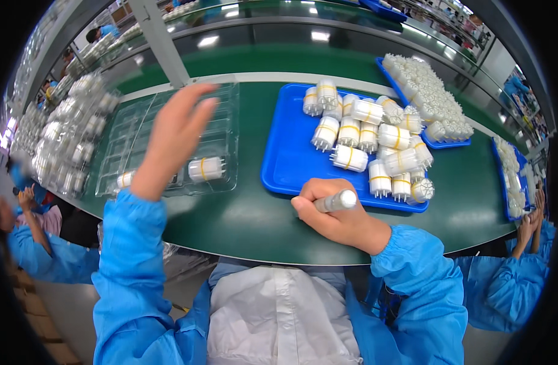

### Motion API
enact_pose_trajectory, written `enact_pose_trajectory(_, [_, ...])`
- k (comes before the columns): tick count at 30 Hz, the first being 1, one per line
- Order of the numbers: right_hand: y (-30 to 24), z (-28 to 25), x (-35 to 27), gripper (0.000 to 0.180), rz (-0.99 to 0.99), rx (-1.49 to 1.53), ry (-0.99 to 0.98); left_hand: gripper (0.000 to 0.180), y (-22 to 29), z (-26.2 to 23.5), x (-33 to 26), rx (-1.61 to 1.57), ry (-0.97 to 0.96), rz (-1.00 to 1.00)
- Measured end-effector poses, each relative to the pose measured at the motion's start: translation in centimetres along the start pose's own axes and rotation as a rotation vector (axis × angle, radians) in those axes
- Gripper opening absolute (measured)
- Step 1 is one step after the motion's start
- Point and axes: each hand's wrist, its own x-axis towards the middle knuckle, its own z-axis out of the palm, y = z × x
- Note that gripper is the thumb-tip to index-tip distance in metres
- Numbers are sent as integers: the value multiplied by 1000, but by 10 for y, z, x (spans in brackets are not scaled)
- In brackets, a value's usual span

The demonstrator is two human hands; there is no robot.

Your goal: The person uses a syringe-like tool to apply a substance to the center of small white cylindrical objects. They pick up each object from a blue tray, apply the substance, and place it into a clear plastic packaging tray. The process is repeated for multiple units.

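Note:
My left hand (183, 125) is over a clear plastic blister tray (221, 131), fingers spread and slightly blurred, with nothing visible in it. Two white cylindrical parts with a yellow band and metal pins lie in the tray's near row: one part (206, 169) to the right of my wrist, another (126, 179) partly hidden behind it. My right hand (343, 222) is wrapped round a thick whitish marker pen (335, 201), just in front of the blue tray (285, 152). More of these banded parts (350, 157) are heaped in that tray's right side.
Stacked clear packs of white parts (78, 128) stand at the left. Farther right are a second blue tray heaped with white parts (425, 88) and a third blue tray (524, 182). A metal post (160, 42) rises behind the green table (248, 225). Co-workers' hands (528, 219) show at both sides.

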Motion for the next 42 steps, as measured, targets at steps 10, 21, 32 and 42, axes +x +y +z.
enact_pose_trajectory(10, [2, -4, -1, 25, -67, 14, -4, 38, 76, 132, 90, 138, -325, 197])
enact_pose_trajectory(21, [-22, -38, 4, 27, 180, 400, 319, 48, 93, 49, -63, -188, -212, 194])
enact_pose_trajectory(32, [-23, -19, -2, 25, 155, 415, 185, 51, 82, 86, -104, -331, -175, 56])
enact_pose_trajectory(42, [-19, -8, -2, 25, 175, 364, 123, 53, 82, 88, -105, -251, -85, 138])
